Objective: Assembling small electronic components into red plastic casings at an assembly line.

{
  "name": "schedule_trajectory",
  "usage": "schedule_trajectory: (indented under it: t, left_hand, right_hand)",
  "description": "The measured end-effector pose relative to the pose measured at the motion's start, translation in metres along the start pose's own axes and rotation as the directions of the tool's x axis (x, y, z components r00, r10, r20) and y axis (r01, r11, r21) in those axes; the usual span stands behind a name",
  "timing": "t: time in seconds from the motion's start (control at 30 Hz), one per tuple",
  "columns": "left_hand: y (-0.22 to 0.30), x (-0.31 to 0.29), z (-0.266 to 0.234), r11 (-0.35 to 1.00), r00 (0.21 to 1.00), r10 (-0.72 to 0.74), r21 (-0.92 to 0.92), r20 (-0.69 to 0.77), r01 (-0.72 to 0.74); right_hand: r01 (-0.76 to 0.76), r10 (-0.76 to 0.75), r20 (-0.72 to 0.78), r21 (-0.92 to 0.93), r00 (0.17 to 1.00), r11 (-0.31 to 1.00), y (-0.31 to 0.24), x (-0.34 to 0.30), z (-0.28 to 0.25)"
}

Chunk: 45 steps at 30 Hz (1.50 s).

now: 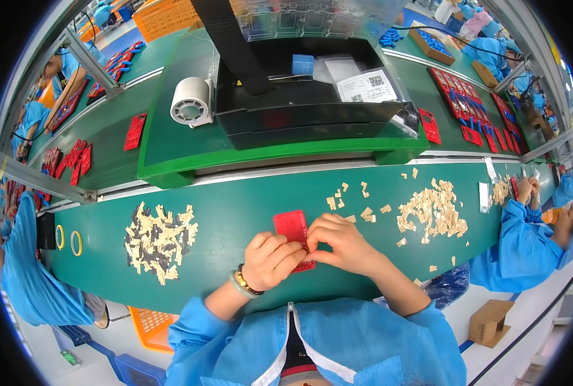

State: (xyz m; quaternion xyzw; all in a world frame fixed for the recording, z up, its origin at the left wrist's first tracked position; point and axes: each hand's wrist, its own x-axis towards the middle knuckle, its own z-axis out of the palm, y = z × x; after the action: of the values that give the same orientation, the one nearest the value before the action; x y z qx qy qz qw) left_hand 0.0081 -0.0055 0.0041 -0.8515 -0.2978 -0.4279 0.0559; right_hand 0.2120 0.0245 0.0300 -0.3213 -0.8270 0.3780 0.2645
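A flat red rectangular plastic part lies on the green table in front of me. My left hand is curled over its lower left, fingers closed on it and hiding much of that side. At the part's right edge my right hand has thumb and forefinger pinched together, close to the left fingertips. Whatever is between those fingertips is too small or hidden to make out. To the right spreads a pile of small beige pieces, some scattered toward my right hand. On the left sits a heap of beige and dark strips.
A black bin with papers and a blue roll stands on a green-edged shelf ahead, beside a small white fan. Two tape rolls lie far left. Red parts line the belt behind. Co-workers in blue sit at both sides.
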Motion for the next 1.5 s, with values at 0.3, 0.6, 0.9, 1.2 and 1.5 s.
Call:
schedule_trajectory:
  t: [0.3,0.6,0.9,1.2,1.5]
  left_hand:
    - [-0.013,-0.005,-0.004,0.914,0.891,-0.377,-0.057,0.253,0.403]
    - [-0.015,0.004,-0.006,0.123,0.388,-0.726,-0.447,0.568,0.886]
    - [-0.001,-0.041,0.027,0.940,0.877,-0.342,0.126,0.338,0.318]
    - [0.000,-0.043,0.032,0.933,0.884,-0.360,0.138,0.298,0.333]
    - [0.001,-0.043,0.032,0.926,0.878,-0.376,0.088,0.295,0.367]
  right_hand:
    - [-0.021,0.087,0.075,-0.628,0.993,0.778,0.020,-0.030,0.006]
    - [0.081,-0.328,-0.258,-0.662,0.909,0.745,0.017,0.012,0.040]
    - [-0.393,0.480,-0.167,0.383,0.861,0.836,0.067,0.028,0.055]
    - [-0.448,0.472,-0.157,0.168,0.867,0.878,0.068,0.033,0.056]
    - [-0.401,0.372,-0.286,-0.046,0.883,0.915,0.050,0.038,0.060]
